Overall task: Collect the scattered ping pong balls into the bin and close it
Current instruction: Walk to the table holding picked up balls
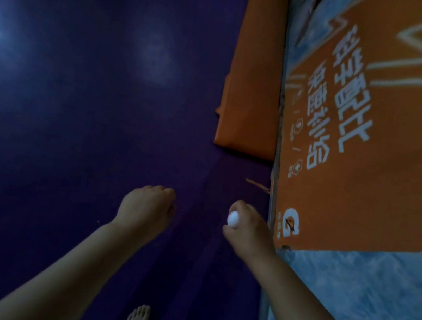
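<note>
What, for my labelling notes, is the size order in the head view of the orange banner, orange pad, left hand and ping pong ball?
1. orange banner
2. orange pad
3. left hand, nearer the camera, so true size is unsure
4. ping pong ball

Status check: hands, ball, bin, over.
Right hand pinching one white ball. Left hand curled, contents hidden. Bin not in view, no loose balls seen on purple floor.
</note>
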A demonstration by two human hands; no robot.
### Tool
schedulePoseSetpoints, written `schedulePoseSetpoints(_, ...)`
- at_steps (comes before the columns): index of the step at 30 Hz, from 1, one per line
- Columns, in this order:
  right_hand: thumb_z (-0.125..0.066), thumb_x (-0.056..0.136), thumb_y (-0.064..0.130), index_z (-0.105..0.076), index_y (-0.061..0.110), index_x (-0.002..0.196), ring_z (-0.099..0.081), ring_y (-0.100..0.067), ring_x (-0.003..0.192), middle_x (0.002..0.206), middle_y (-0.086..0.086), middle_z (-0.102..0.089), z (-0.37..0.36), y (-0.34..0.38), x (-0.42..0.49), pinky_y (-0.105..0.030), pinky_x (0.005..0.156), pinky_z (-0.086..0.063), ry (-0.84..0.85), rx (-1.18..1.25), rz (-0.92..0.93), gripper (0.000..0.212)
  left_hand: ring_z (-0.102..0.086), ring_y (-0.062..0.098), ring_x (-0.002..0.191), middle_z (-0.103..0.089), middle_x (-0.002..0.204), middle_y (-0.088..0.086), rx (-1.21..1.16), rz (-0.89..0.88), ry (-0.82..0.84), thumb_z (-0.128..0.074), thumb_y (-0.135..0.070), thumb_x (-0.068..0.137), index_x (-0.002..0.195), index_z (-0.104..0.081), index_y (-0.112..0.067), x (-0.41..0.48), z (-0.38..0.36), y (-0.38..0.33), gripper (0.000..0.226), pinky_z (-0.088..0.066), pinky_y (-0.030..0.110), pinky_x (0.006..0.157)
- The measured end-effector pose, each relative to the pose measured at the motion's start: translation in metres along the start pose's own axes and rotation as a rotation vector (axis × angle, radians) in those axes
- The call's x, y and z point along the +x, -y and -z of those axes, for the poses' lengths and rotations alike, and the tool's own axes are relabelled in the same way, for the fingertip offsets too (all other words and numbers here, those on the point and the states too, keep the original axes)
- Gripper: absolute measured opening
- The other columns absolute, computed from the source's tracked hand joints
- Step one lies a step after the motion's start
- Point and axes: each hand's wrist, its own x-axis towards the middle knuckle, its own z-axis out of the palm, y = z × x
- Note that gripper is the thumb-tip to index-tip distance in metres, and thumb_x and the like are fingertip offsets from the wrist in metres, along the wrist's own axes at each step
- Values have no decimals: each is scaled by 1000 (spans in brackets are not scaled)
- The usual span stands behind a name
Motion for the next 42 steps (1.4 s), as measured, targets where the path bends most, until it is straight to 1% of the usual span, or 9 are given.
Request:
schedulePoseSetpoints(3,-59,82,15,-52,16,97,-55,-17,79,94,1,-52,22,44,-16,-31,63,-47,18,-34,79,17,-59,18,80,-62,89,-3,16,70,-39,-39,-28,96,87,-56,-18,-33,38,26,22,-45,32,62)
schedulePoseSetpoints(8,-58,86,19,-53,23,118,-54,-12,86,105,2,-51,41,102,-36,-19,64,-41,65,-72,244,33,-55,16,74,-57,84,-4,5,190,-73,-40,-29,97,84,-53,-20,-87,81,53,21,-42,29,59)
schedulePoseSetpoints(13,-55,85,19,-53,22,104,-54,-13,81,94,6,-47,56,141,-45,-25,66,-49,110,-117,388,20,-51,15,71,-56,84,-4,28,351,-118,-37,-29,97,83,-50,-21,-130,103,54,21,-34,29,58)
schedulePoseSetpoints(17,-53,83,18,-45,23,90,-51,-13,74,89,5,-48,59,157,-50,-20,55,-38,148,-172,525,11,-61,21,88,-64,98,-1,-21,474,-158,-39,-29,97,95,-58,-17,-163,106,45,22,-44,33,68)
schedulePoseSetpoints(20,-53,83,19,-44,23,88,-51,-11,73,86,7,-48,55,171,-57,-18,52,-36,183,-211,629,11,-61,22,90,-65,99,0,-55,572,-208,-41,-32,96,96,-58,-17,-193,98,43,23,-45,33,70)
schedulePoseSetpoints(23,-54,84,18,-48,20,90,-52,-11,71,85,6,-50,43,197,-69,-22,56,-44,250,-243,726,9,-61,22,92,-64,100,-1,-67,690,-246,-41,-34,96,99,-58,-17,-232,90,50,25,-46,32,71)
schedulePoseSetpoints(33,-57,87,30,-50,22,96,-56,-12,77,91,6,-54,-29,338,-155,-25,63,-49,418,-321,1073,14,-62,13,90,-65,102,-6,-180,1057,-402,-43,-37,96,107,-60,-21,-394,72,111,26,-48,27,71)
schedulePoseSetpoints(38,-56,86,28,-51,22,99,-53,-12,76,92,5,-54,-90,426,-208,-21,54,-40,476,-367,1176,15,-64,12,91,-66,106,-6,-250,1220,-450,-44,-37,96,112,-60,-21,-476,64,168,27,-54,29,75)
schedulePoseSetpoints(42,-57,86,28,-51,22,98,-53,-12,74,91,5,-54,-140,493,-251,-21,55,-42,521,-389,1225,14,-63,12,91,-66,105,-7,-294,1313,-490,-44,-35,96,111,-60,-22,-542,63,218,26,-51,27,74)
